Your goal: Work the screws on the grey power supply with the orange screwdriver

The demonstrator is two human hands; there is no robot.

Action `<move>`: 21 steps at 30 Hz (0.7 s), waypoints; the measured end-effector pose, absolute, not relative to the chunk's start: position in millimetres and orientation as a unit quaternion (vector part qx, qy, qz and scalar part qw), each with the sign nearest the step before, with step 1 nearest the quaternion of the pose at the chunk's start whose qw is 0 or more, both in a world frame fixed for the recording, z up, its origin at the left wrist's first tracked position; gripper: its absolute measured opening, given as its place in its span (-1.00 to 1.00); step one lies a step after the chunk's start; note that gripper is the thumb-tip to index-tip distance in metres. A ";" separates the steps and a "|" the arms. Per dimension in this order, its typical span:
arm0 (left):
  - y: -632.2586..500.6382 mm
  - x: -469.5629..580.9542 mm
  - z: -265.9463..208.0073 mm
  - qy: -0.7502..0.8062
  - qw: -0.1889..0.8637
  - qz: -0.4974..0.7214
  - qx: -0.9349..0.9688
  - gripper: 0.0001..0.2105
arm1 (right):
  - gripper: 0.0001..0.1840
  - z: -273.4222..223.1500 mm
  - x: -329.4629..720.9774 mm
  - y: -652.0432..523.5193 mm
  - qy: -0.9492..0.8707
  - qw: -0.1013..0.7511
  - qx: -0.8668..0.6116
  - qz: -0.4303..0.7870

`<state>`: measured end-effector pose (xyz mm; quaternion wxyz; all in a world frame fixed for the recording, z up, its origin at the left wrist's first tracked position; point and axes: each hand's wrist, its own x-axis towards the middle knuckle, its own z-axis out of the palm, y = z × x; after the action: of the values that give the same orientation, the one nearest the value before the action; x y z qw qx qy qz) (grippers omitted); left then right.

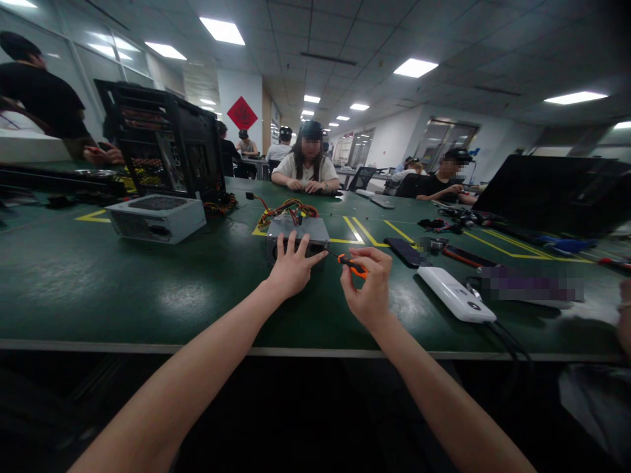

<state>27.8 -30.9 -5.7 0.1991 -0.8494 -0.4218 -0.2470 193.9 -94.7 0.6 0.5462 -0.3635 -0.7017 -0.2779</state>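
Resting on a grey metal box (318, 228), the left hand (290, 268) holds its fingers spread apart; the right hand (369, 282) has its fingers clamped on an orange-and-black screwdriver (353, 265), the shaft pointing at the box's right edge. The box sits mid-table on a glossy dark-green tabletop (118, 295) marked with yellow lines (353, 230). At left, a second grey box (182, 215) stands near a black computer case (185, 141). Beyond: ceiling lights (221, 31), a white pillar (229, 89) bearing a red diamond sign (242, 114).

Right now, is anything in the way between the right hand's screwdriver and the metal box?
Nothing visible blocks the screwdriver; the left hand rests on the metal box, with its thumb close by.
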 end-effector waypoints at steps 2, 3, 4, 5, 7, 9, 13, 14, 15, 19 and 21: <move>-31.5 28.1 -5.5 -0.422 0.198 -0.248 -0.849 -0.47 | -0.62 0.5 194.3 -94.6 -0.702 0.542 -0.365 -0.282; -31.7 28.3 -5.4 -0.422 0.197 -0.249 -0.849 -0.47 | -0.61 0.4 194.6 -94.5 -0.702 0.542 -0.362 -0.287; -31.7 28.5 -5.4 -0.421 0.197 -0.249 -0.850 -0.47 | -0.59 0.3 194.8 -94.4 -0.704 0.541 -0.356 -0.291; -31.7 28.7 -5.5 -0.421 0.196 -0.249 -0.850 -0.47 | -0.57 0.2 194.8 -94.4 -0.707 0.541 -0.349 -0.293; -31.5 29.1 -5.9 -0.423 0.195 -0.250 -0.849 -0.47 | -0.53 -0.1 194.4 -94.3 -0.712 0.541 -0.341 -0.289; -31.2 29.5 -6.2 -0.424 0.192 -0.250 -0.849 -0.47 | -0.54 -0.3 193.7 -94.1 -0.716 0.538 -0.344 -0.283; -31.4 29.3 -6.1 -0.422 0.188 -0.249 -0.851 -0.47 | -0.60 -0.9 193.0 -94.1 -0.718 0.526 -0.353 -0.288; -31.5 29.0 -5.9 -0.420 0.188 -0.249 -0.852 -0.48 | -0.59 -1.0 192.9 -94.2 -0.721 0.526 -0.347 -0.287; -31.6 28.6 -5.7 -0.418 0.188 -0.250 -0.853 -0.49 | -0.58 -1.0 192.9 -94.3 -0.725 0.527 -0.341 -0.284; -31.4 27.3 -5.2 -0.412 0.193 -0.255 -0.853 -0.51 | -0.61 -0.6 194.0 -94.6 -0.717 0.529 -0.353 -0.285; -31.0 27.1 -5.2 -0.412 0.196 -0.255 -0.852 -0.53 | -0.65 -0.6 194.7 -94.4 -0.708 0.531 -0.365 -0.289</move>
<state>27.1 -31.0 -5.2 0.1965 -0.8523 -0.4122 -0.2553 194.7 -94.4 -0.6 0.5314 -0.3653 -0.7076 -0.2889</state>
